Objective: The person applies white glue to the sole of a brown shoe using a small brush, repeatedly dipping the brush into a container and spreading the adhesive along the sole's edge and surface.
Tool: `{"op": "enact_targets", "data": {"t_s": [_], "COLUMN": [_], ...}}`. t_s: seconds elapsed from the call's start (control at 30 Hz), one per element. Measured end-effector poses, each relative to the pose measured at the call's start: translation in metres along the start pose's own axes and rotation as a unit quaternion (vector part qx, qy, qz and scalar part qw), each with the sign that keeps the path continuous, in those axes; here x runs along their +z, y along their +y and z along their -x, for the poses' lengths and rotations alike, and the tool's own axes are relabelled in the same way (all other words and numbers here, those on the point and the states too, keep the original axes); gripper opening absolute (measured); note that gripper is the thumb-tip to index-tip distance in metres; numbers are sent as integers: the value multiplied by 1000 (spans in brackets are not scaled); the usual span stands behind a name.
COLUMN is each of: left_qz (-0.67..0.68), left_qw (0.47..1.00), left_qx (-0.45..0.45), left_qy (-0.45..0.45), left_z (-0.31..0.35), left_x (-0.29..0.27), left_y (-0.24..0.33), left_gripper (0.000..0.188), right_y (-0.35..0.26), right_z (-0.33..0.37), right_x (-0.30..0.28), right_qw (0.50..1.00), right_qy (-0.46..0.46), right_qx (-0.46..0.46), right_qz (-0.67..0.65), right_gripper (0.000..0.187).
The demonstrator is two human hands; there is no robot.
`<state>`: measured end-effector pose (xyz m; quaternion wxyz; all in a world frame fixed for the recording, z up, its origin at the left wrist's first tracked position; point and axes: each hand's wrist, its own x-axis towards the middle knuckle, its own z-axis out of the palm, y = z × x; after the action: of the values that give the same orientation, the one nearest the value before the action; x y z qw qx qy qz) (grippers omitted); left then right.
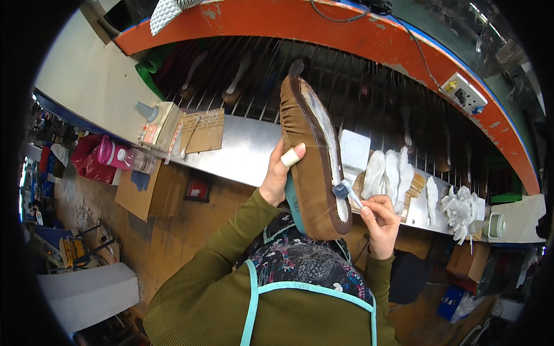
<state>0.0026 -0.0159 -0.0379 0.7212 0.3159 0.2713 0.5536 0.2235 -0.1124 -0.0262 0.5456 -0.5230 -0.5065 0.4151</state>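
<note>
A brown shoe upper (311, 179) is stretched over a teal last (293, 202), toe and heel running up and down in front of me. Its underside faces right and shows a long whitish strip (323, 118) bordered by dark brown material. My left hand (279, 173) grips the shoe from its left side, the thumb wrapped in white tape and pressed on the brown upper. Between the fingers of my right hand (381, 224) is a small brush (355, 199) with a pale handle. Its dark round head touches the whitish underside near the lower end.
Beyond the shoe runs a rack of metal rods (259, 75) under an orange arched frame (242, 23). White insole-like pieces (390, 176) lie on the metal ledge (245, 141) to the right, near crumpled white material (461, 213). Cardboard (208, 131) and a pink-lidded bottle (124, 157) are at left.
</note>
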Motion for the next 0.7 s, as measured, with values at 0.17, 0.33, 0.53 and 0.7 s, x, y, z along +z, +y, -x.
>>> {"op": "enact_targets", "data": {"t_s": [0.17, 0.33, 0.53, 0.7], "left_qz": [-18, -42, -63, -84], "left_qw": [1000, 999, 998, 996], "left_qx": [15, 16, 12, 18], "left_qy": [18, 4, -19, -40], "left_z": [4, 5, 5, 1], "left_x": [0, -4, 1, 6], "left_y": [-4, -9, -3, 4], "left_gripper": [62, 64, 66, 67], "right_y": [6, 5, 0, -6], "right_z": [-2, -18, -32, -45], "right_x": [14, 21, 19, 17], "right_qw": [995, 988, 963, 950], "right_qy": [40, 67, 97, 111], "right_qx": [-40, -81, -148, -203], "right_qz": [80, 118, 206, 211], "right_gripper": [13, 13, 15, 18]}}
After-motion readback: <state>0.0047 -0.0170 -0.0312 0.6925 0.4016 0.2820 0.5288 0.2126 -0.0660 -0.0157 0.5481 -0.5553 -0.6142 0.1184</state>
